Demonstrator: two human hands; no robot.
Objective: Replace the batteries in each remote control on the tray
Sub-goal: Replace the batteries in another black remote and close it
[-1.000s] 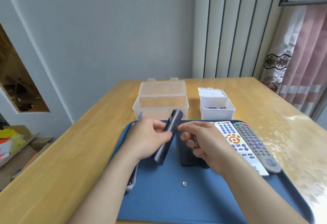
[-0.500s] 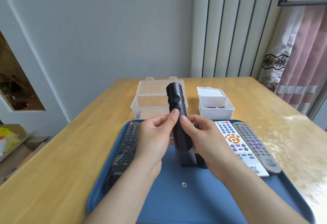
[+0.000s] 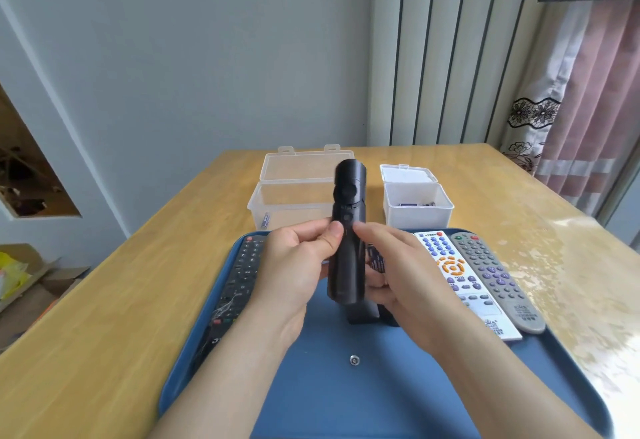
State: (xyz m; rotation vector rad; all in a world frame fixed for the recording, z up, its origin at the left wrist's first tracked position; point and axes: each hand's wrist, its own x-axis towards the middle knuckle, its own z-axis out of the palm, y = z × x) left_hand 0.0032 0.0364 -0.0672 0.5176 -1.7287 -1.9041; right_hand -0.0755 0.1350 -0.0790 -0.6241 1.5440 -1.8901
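Note:
A slim black remote [image 3: 347, 230] stands upright above the blue tray [image 3: 398, 386], buttons toward me. My left hand [image 3: 298, 265] grips its left side with the thumb on the front. My right hand [image 3: 391, 265] holds its right side, with a dark battery-like object partly seen in its fingers. On the tray lie a long black remote [image 3: 235, 286] at the left, a white remote [image 3: 460, 282] and a grey remote [image 3: 495, 279] at the right. A dark flat piece [image 3: 360, 314] lies under my hands.
A small silver round object [image 3: 354, 359] lies on the tray near me. Behind the tray stand two open clear boxes: a large box [image 3: 291, 203] with a battery inside, and a small box [image 3: 417, 206] with several batteries. The wooden table [image 3: 121, 300] extends left and right.
The black remote went from tilted low over the tray to upright between both hands. My view also shifted slightly, revealing the long black remote on the left.

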